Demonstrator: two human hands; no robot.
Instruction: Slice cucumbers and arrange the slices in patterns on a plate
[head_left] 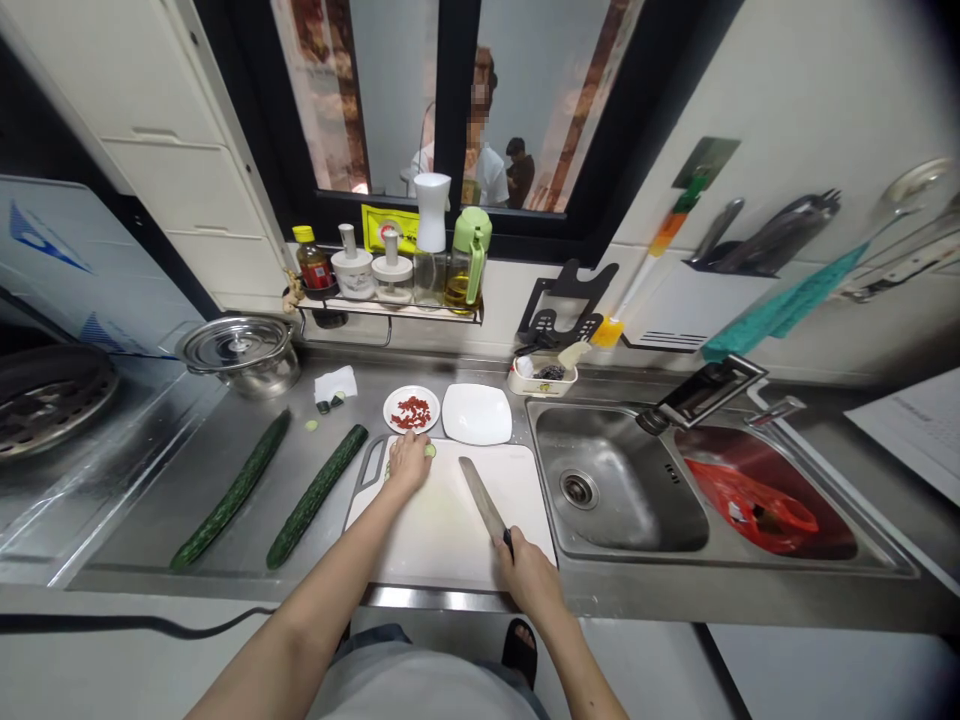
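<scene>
My left hand point(409, 462) is at the upper left of the white cutting board point(480, 555), its fingers curled down over pale green cucumber pieces point(430, 451) that show at its edges. How many pieces lie under the palm is hidden. In my right hand point(529, 572) is the black handle of a kitchen knife point(484, 500), its blade lying over the board and pointing up and left. Beyond the board are a white plate of small red bits point(411, 410) and a bare white plate point(477, 413). Two whole cucumbers point(232, 490) lie left of the board.
Right of the board is a steel sink point(622, 535) with a faucet point(701, 390) and a red plastic bag point(750, 508). A lidded steel pot point(251, 355) stands back left. Behind, a shelf point(390, 310) holds bottles and jars. Cucumber ends point(330, 403) lie by white paper.
</scene>
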